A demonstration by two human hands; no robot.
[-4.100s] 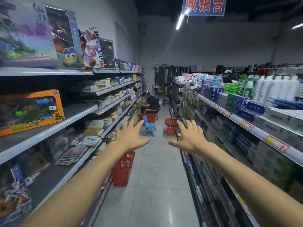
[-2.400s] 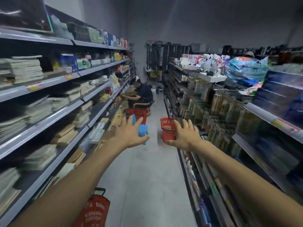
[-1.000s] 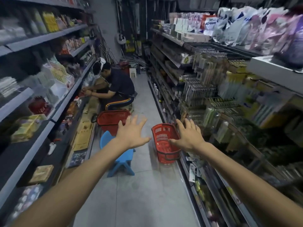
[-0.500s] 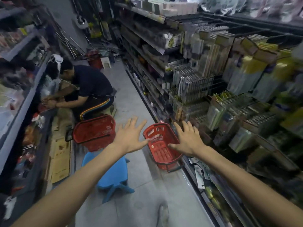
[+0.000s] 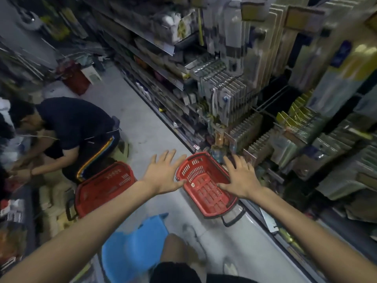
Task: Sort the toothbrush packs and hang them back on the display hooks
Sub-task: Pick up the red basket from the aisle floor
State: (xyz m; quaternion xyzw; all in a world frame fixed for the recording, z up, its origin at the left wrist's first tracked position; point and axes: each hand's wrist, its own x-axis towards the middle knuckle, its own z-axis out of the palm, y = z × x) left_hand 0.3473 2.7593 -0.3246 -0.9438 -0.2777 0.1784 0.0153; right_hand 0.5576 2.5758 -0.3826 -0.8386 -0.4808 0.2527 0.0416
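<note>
Two hands are held out flat, fingers spread, nothing gripped: left hand at the left rim of a red basket, right hand over its right side. Beyond, toothbrush packs hang at the display shelving's front edge. They are probably light, stiff card, best pinched by the top edge.

Head-worn view, steeply downward, aisle floor

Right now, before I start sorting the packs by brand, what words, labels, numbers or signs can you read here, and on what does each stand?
No text in this view can be read; the frame is motion-blurred.
Hanging packs: print smeared, unreadable.
White sticker on the red basket: too small to read.
Shelf-edge tag: too small and blurred.
</note>
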